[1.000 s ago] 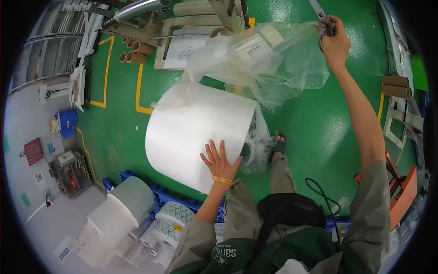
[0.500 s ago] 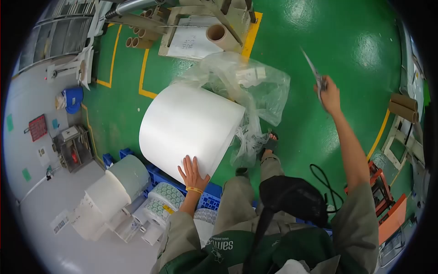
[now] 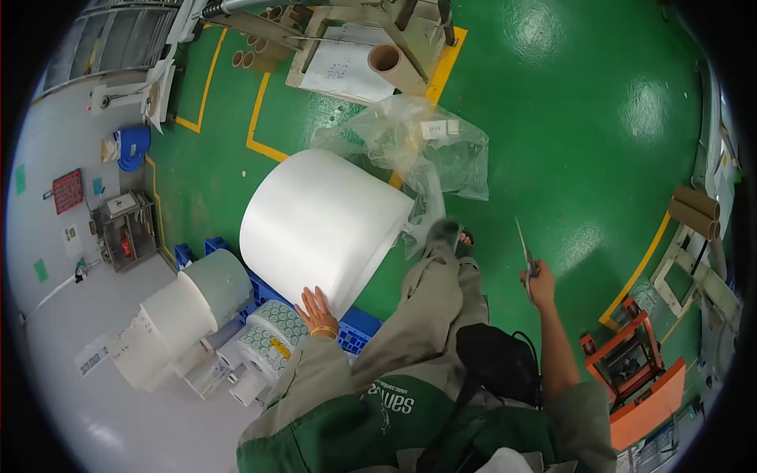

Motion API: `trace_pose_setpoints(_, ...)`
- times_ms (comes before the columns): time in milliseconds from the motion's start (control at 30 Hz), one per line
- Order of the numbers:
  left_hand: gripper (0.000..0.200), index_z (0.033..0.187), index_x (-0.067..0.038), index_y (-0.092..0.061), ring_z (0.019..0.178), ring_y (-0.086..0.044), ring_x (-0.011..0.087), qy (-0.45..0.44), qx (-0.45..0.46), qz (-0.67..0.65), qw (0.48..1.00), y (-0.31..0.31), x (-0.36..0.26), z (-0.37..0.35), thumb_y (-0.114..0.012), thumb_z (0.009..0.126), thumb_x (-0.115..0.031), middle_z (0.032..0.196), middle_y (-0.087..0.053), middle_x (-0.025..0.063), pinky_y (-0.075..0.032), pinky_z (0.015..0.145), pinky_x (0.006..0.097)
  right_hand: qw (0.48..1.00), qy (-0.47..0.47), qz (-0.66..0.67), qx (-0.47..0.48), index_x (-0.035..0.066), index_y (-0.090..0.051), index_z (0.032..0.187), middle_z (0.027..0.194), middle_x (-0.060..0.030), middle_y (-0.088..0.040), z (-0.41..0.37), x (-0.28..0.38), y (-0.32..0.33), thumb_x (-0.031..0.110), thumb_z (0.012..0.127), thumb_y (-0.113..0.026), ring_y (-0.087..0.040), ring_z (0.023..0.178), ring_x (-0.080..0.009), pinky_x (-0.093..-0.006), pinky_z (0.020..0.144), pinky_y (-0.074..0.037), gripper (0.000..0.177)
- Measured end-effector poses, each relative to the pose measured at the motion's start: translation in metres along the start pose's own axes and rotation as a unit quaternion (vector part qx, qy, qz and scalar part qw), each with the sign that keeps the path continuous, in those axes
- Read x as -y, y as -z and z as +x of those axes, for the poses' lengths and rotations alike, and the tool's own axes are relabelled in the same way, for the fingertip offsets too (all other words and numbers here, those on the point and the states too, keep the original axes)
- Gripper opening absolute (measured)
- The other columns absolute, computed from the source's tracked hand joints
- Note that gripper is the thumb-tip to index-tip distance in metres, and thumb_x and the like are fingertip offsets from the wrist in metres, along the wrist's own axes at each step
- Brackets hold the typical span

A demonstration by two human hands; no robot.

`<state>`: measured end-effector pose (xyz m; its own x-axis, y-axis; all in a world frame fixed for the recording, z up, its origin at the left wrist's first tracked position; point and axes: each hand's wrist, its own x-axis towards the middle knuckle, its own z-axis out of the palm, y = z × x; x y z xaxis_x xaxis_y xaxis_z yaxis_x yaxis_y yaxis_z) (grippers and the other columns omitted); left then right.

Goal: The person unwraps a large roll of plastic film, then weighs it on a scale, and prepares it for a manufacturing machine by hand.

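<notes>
My left hand lies flat, fingers spread, on the lower side of a large white roll. My right hand is out to the right over the green floor, wrapped round a pair of scissors whose long, narrow blades point away from me. Crumpled clear plastic wrap with a white label spreads on the floor beyond the roll's right end. One of my feet is beside the plastic's near edge.
Beneath and beside the roll shows a blue pallet. Smaller rolls stand at the left. A machine base with a cardboard core is at the top. An orange-framed machine stands at right, near brown cores.
My right hand has lowered toward me with the scissors. My left hand stays on the roll. One foot has stepped forward against the plastic, and the plastic has shifted away from the roll.
</notes>
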<state>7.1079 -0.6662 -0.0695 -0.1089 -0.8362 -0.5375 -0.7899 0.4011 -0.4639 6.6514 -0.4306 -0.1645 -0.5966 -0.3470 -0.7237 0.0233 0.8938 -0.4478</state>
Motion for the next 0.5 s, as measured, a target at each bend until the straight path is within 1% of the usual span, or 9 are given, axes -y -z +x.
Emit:
trace_pose_setpoints(67, 0.083, 0.138, -0.008, -0.006, 0.133, -0.007, 0.0286, 0.016, -0.022, 0.052, 0.998, -0.014, 0.005, -0.002, -0.049, 0.067, -0.001, 0.142, -0.006, 0.0192, 0.002, 0.103, 0.0524, 1.000, 0.023, -0.010, -0.007, 0.000, -0.052, 0.093, 0.069, -0.0132, -0.059, -0.005, -0.002, -0.004, 0.016, 0.065, -0.067, -0.059, 0.064, -0.0231, -0.0333, 0.061, -0.045, 0.036)
trace_pose_setpoints(100, 0.084, 0.138, -0.008, -0.006, 0.132, -0.007, 0.0296, 0.020, -0.057, 0.025, 0.998, -0.013, 0.006, -0.002, -0.051, 0.067, -0.002, 0.141, -0.006, 0.0207, 0.002, 0.103, 0.0524, 0.999, 0.020, -0.047, 0.013, 0.000, -0.052, 0.095, 0.071, -0.0145, -0.059, -0.007, 0.008, 0.001, 0.016, 0.065, -0.067, -0.061, 0.068, -0.0255, -0.0337, 0.062, -0.045, 0.037)
trace_pose_setpoints(133, 0.081, 0.138, -0.009, -0.006, 0.132, -0.008, 0.0311, 0.078, 0.050, -0.031, 0.995, -0.011, 0.004, -0.004, -0.051, 0.070, -0.005, 0.141, -0.007, 0.0224, 0.001, 0.103, 0.0525, 0.997, 0.045, -0.067, 0.001, 0.000, -0.052, 0.094, 0.073, -0.0156, -0.059, -0.002, 0.003, -0.002, 0.016, 0.065, -0.067, -0.060, 0.069, -0.0274, -0.0348, 0.063, -0.045, 0.036)
trace_pose_setpoints(200, 0.079, 0.138, -0.009, -0.006, 0.131, -0.007, 0.0367, 0.134, 0.043, -0.130, 0.981, 0.038, -0.022, 0.005, -0.052, 0.073, -0.010, 0.138, -0.008, 0.0270, -0.001, 0.103, 0.0530, 0.996, 0.046, -0.075, 0.034, 0.000, -0.051, 0.093, 0.074, -0.0159, -0.058, 0.005, 0.018, 0.002, 0.015, 0.066, -0.067, -0.060, 0.070, -0.0276, -0.0353, 0.064, -0.045, 0.035)
trace_pose_setpoints(300, 0.080, 0.138, -0.009, -0.004, 0.129, -0.006, 0.0427, 0.168, 0.059, -0.148, 0.973, 0.057, -0.057, 0.045, -0.053, 0.074, -0.013, 0.137, -0.006, 0.0314, -0.004, 0.102, 0.0537, 0.984, 0.114, -0.138, 0.014, 0.000, -0.050, 0.091, 0.073, -0.0161, -0.058, 0.029, 0.044, 0.003, 0.015, 0.067, -0.066, -0.059, 0.069, -0.0267, -0.0347, 0.063, -0.045, 0.033)
trace_pose_setpoints(400, 0.081, 0.138, -0.009, -0.002, 0.128, -0.004, 0.0462, 0.203, 0.023, -0.028, 0.978, 0.015, -0.049, 0.048, -0.052, 0.075, -0.013, 0.135, -0.001, 0.0343, -0.006, 0.101, 0.0558, 0.991, 0.057, -0.110, 0.050, 0.001, -0.049, 0.091, 0.073, -0.0150, -0.058, 0.049, 0.089, 0.007, 0.017, 0.068, -0.067, -0.058, 0.068, -0.0261, -0.0337, 0.063, -0.044, 0.034)
trace_pose_setpoints(433, 0.077, 0.139, -0.011, -0.002, 0.128, -0.004, 0.0457, 0.185, 0.019, -0.120, 0.975, 0.019, -0.042, 0.040, -0.048, 0.077, -0.009, 0.136, 0.000, 0.0337, -0.008, 0.100, 0.0582, 0.990, 0.049, -0.123, 0.054, 0.000, -0.050, 0.094, 0.072, -0.0125, -0.058, 0.058, 0.099, 0.005, 0.019, 0.068, -0.068, -0.058, 0.066, -0.0223, -0.0314, 0.061, -0.045, 0.037)
trace_pose_setpoints(467, 0.074, 0.139, -0.012, -0.002, 0.129, -0.008, 0.0435, 0.182, 0.052, -0.079, 0.979, 0.012, -0.034, 0.037, -0.044, 0.079, -0.003, 0.137, -0.004, 0.0317, -0.008, 0.099, 0.0597, 0.992, 0.051, -0.103, 0.052, 0.000, -0.050, 0.096, 0.072, -0.0116, -0.058, 0.065, 0.108, 0.004, 0.019, 0.069, -0.068, -0.057, 0.065, -0.0206, -0.0305, 0.060, -0.045, 0.037)
trace_pose_setpoints(500, 0.074, 0.139, -0.013, -0.002, 0.129, -0.010, 0.0419, 0.181, 0.023, -0.062, 0.981, -0.003, -0.027, 0.032, -0.043, 0.078, -0.001, 0.138, -0.004, 0.0302, -0.009, 0.099, 0.0596, 0.994, 0.051, -0.080, 0.052, -0.001, -0.050, 0.097, 0.072, -0.0107, -0.058, 0.073, 0.117, 0.001, 0.019, 0.069, -0.067, -0.057, 0.064, -0.0189, -0.0297, 0.059, -0.045, 0.038)
